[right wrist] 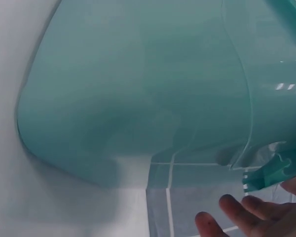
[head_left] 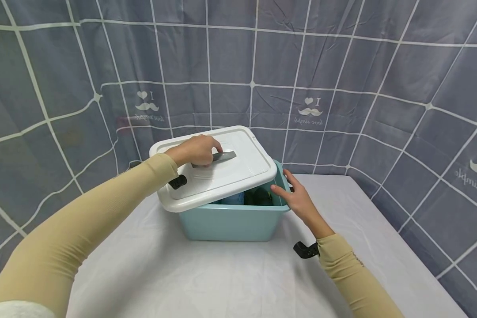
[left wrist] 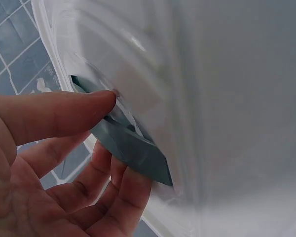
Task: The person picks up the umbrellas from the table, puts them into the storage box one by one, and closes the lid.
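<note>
One white lid [head_left: 226, 165] sits askew on a teal storage box [head_left: 230, 223], shifted toward the left and tilted so that the box's near-right corner lies uncovered. The box stands on the worktop [head_left: 206, 278], toward its far side and about midway across. The left hand [head_left: 196, 150] clasps the grey handle [head_left: 224, 156] in the middle of the lid; the left wrist view shows its fingers [left wrist: 96, 190] curled under the handle [left wrist: 135, 148] and the thumb laid over it. The right hand [head_left: 298, 198] rests against the box's right rim, fingers relaxed and gripping nothing; the right wrist view shows its fingertips [right wrist: 229, 205] just beside the rim's underside. Inside the gap, a blue item [head_left: 232, 198] and a dark green item [head_left: 258, 197] show, too hidden to identify. Both forearms wear beige sleeves [head_left: 83, 238]. A white cloth covers the worktop. Behind hangs a grey curtain [head_left: 342, 66] with a white grid, printed with moustaches, "I", a heart and "love simple" [head_left: 308, 121].
</note>
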A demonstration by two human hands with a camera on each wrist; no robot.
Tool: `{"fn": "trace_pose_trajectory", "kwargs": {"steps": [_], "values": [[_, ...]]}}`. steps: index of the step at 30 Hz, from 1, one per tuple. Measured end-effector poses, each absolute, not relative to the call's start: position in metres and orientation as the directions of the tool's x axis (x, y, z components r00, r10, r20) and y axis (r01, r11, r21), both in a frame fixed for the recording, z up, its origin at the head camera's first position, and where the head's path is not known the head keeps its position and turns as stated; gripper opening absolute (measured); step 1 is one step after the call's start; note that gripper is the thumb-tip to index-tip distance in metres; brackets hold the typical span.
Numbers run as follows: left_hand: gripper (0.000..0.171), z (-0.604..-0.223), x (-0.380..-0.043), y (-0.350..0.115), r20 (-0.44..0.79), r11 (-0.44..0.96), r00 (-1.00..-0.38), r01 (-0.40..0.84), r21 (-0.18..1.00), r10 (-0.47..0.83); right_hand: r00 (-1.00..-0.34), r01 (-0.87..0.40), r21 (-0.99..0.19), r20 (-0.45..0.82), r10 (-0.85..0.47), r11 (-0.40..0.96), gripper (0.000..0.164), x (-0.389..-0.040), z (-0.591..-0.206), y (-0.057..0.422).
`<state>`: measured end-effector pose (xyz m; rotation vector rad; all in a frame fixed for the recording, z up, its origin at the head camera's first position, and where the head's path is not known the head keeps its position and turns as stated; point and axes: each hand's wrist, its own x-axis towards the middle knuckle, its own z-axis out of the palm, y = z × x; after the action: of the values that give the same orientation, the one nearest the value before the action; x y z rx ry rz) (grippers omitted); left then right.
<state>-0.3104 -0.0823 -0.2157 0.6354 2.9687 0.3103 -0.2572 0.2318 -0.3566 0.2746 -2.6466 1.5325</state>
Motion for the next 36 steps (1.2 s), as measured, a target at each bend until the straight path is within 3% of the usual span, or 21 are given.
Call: {"fn": "trace_pose_trajectory", "kwargs": {"steps": [19,36], "values": [[0.062,-0.229,-0.309,-0.061,-0.104,0.859,-0.865,0.46,0.226,0.491,-0.917,-0.371,-0.795,0.397,-0.05,0.48,0.061,-0.255,-0.359,0.225],[0.055,-0.236,-0.307,-0.056,-0.11,0.826,-0.823,0.536,0.177,0.558,-0.86,-0.458,-0.699,0.506,-0.072,0.549,0.04,-0.249,-0.356,0.228]]}}
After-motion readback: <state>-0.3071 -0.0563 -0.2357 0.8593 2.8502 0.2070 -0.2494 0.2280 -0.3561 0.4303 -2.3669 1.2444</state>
